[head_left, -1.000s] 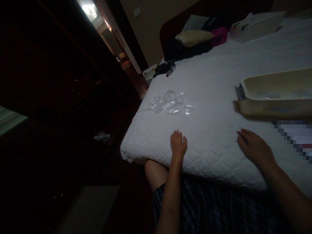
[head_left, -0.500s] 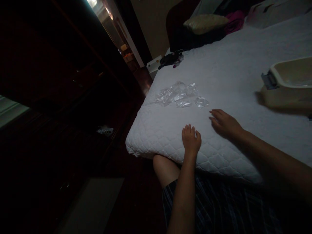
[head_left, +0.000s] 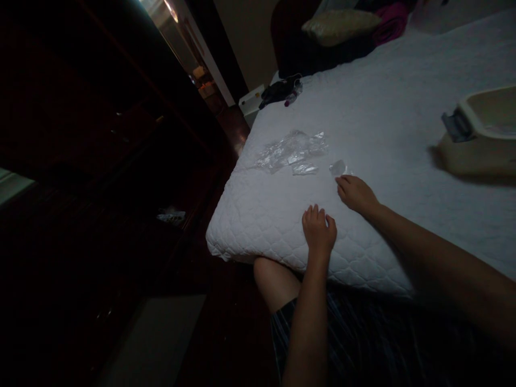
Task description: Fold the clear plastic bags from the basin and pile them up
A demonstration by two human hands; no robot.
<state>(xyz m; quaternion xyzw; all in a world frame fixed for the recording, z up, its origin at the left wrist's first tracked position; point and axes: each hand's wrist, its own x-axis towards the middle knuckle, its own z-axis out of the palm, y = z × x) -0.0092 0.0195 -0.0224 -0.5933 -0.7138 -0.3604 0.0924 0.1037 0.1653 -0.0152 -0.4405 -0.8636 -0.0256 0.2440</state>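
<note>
My left hand point(head_left: 319, 228) rests on the quilted white bed cover point(head_left: 258, 220) near the bed's edge. Its fingers are stretched out and the thumb stands apart; it holds nothing. Farther right, my right hand point(head_left: 357, 193) has its fingertips pinched at the near edge of a small clear plastic bag point(head_left: 337, 168). That bag looks creased, partly behind the fingers. Left of it lies another small folded clear plastic bag point(head_left: 305, 169). Beyond that spreads a larger pile of crumpled clear plastic point(head_left: 292, 148).
A cream plastic bin point(head_left: 475, 153) with a grey latch stands on the bed at the right. Dark items point(head_left: 280, 92) lie at the far left corner. A yellowish pillow point(head_left: 341, 27) and a magenta cloth point(head_left: 391, 24) are at the back. Dark furniture point(head_left: 100, 134) fills the left.
My right hand has moved left to the small plastic bag and closed its fingers at it; the bag has changed shape. My left hand stays almost where it was.
</note>
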